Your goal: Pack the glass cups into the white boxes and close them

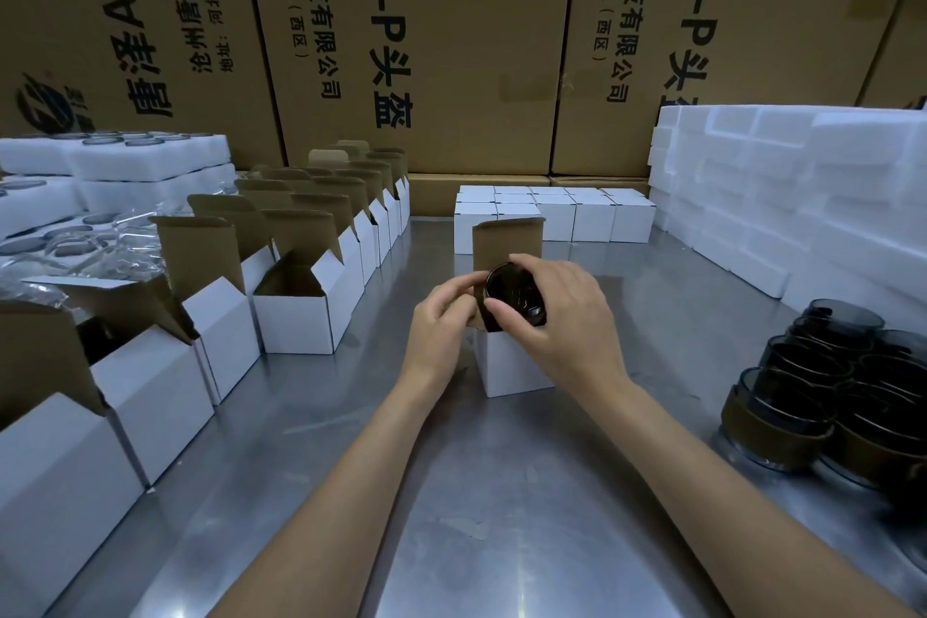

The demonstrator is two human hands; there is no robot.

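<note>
A small white box [506, 366] stands open at the middle of the metal table, its brown lid flap [506, 241] upright behind. My right hand [562, 311] grips a dark glass cup [511, 291], tilted over the box's mouth. My left hand [441, 316] pinches the box's left side flap at the rim. More dark glass cups [822, 391] with brown sleeves are stacked at the right. Closed white boxes [562, 213] sit in a block at the back.
Rows of open white boxes [301, 306] line the left side. White foam blocks [802, 196] are piled at the right rear, foam trays [100, 161] and plastic wrap at the left rear. Large cardboard cartons [451, 40] wall off the back of the metal table [451, 492].
</note>
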